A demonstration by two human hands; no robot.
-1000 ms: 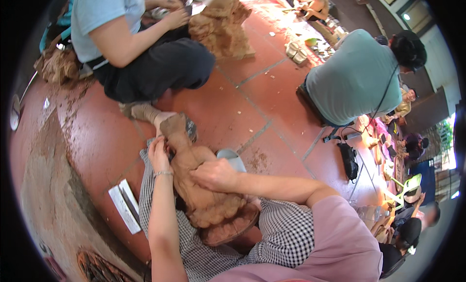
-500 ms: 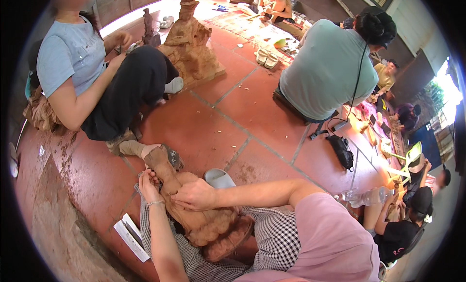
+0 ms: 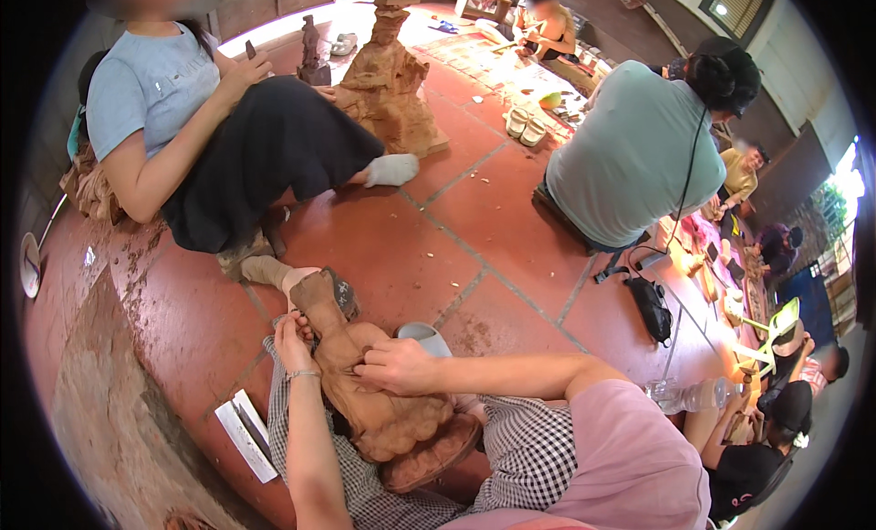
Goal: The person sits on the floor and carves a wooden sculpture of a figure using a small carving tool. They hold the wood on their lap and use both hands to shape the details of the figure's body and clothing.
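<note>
Across my lap lies a brown, carved-looking clay figure (image 3: 383,393), its narrow end pointing away and its rounded, lumpy end near me. My left hand (image 3: 294,344) is curled against its left edge by the narrow neck, fingers bent inward. Over the middle of the figure, my right hand (image 3: 399,366) has its fingers pinched together at the surface. A thin dark line shows by those fingertips; whether it is a tool or a groove I cannot make out. Under the figure is checked black-and-white cloth (image 3: 529,439).
On the red tile floor, a white strip with a dark tool (image 3: 246,434) lies left of my lap. A grey-white cup-like object (image 3: 424,337) sits beyond my right hand. One person (image 3: 151,101) sits ahead left near a tall brown sculpture (image 3: 388,83); another (image 3: 630,156) sits ahead right.
The view has shifted slightly, so the scene sits lower and further right. The person at left has raised a hand holding a small dark piece and stretched a foot out. My hands stay at the figure.
</note>
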